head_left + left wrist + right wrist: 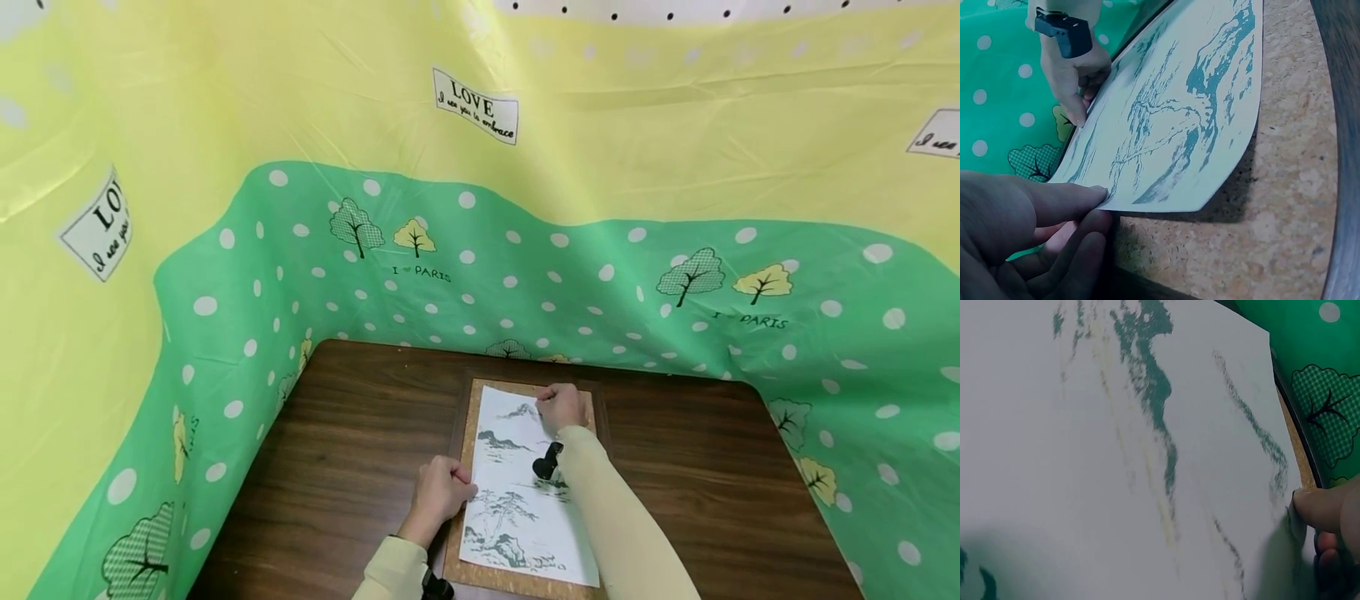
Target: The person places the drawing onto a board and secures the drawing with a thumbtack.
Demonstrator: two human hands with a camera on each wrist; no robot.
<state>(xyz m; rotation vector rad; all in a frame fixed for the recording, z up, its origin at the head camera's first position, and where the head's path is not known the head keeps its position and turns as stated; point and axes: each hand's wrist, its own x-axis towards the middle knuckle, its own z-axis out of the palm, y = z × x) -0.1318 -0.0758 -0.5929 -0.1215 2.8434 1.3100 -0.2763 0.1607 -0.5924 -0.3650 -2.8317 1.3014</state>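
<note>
A white sheet of paper [517, 462] printed with an ink-style landscape of mountains and trees lies over a cork board [498, 577]. At the sheet's left edge, my left hand [440, 492] pinches the paper between thumb and fingers. The left wrist view shows the paper [1166, 125] bowed, its edge raised above the cork [1294, 131]. My right hand [564, 408] pinches the sheet near its upper right corner. In the right wrist view, the right thumb [1322, 509] lies on the paper's edge; the sheet's upper right is partly hidden by that hand in the head view.
Under the board is a dark wood-grain table [360, 442]. A green and yellow printed curtain [525, 275] hangs around its back and sides. Dark wrist cameras [549, 461] are strapped to both arms, the right one hanging over the sheet.
</note>
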